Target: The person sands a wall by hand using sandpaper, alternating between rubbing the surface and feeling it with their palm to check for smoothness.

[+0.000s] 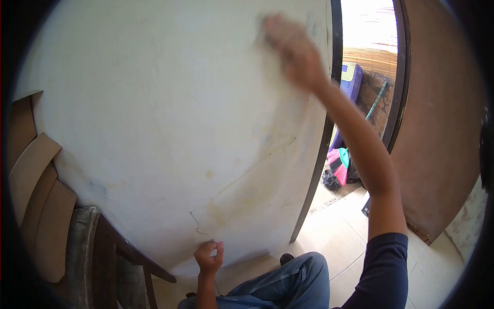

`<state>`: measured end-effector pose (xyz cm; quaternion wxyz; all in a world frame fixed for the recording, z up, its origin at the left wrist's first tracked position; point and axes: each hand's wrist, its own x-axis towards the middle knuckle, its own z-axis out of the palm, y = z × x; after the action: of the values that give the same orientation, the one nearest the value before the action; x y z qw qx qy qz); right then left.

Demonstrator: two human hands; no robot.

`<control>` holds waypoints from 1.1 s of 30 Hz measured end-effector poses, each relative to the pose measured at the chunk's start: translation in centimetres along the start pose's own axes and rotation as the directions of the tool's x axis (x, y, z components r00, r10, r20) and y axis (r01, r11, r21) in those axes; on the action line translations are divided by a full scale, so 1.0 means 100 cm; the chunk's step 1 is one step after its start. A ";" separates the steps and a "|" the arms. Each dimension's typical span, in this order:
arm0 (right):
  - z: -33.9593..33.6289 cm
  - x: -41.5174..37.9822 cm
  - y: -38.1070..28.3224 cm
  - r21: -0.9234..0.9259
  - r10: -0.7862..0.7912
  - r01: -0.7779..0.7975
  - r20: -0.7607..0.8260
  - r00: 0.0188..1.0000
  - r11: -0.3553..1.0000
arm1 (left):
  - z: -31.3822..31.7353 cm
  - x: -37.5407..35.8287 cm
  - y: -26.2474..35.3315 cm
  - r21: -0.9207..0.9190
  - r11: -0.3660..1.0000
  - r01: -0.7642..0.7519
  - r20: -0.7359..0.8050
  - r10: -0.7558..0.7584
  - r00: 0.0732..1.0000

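Observation:
A pale, stained wall (pixel 154 103) fills the middle of the view. My right hand (pixel 293 51) is raised against its upper right part, near the door frame. Motion smears its fingers; a dark patch shows by the fingertips, and I cannot make out whether it is a held thing or shadow. Low down, my left hand (pixel 208 257) is close to the wall's lower part, fingers curled toward the thumb in a loose pinch. Anything between them is too small to name. Thin dark cracks (pixel 194 219) run in the wall just above it.
Wooden chair parts (pixel 95 247) stand along the left side, with curved brown boards (pixel 36 170) above. At right, a dark door frame (pixel 329 134) borders a doorway, with a brown door (pixel 442 103) beyond. A pink-bristled broom (pixel 339 165) and a purple box (pixel 351 85) are past it.

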<state>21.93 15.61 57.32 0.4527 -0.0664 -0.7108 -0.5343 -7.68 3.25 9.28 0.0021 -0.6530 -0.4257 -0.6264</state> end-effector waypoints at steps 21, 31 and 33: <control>-0.015 0.000 0.032 -0.063 0.380 -0.399 -0.199 0.903 0.915 | -0.009 0.006 -0.004 -0.011 0.998 0.054 -0.035 -0.054 0.998; -0.006 0.011 0.042 -0.169 0.476 -0.529 -0.274 0.836 0.832 | -0.004 0.009 -0.004 0.005 1.000 0.026 -0.059 -0.026 0.998; -0.009 -0.007 0.030 -0.167 0.477 -0.515 -0.221 0.850 0.841 | 0.000 0.005 -0.005 -0.054 0.997 0.052 -0.043 -0.054 0.998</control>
<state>24.57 16.39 58.90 0.6249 -0.2524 -0.5639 -0.4772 -8.04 3.77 9.42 -0.0223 -0.6275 -0.4259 -0.6514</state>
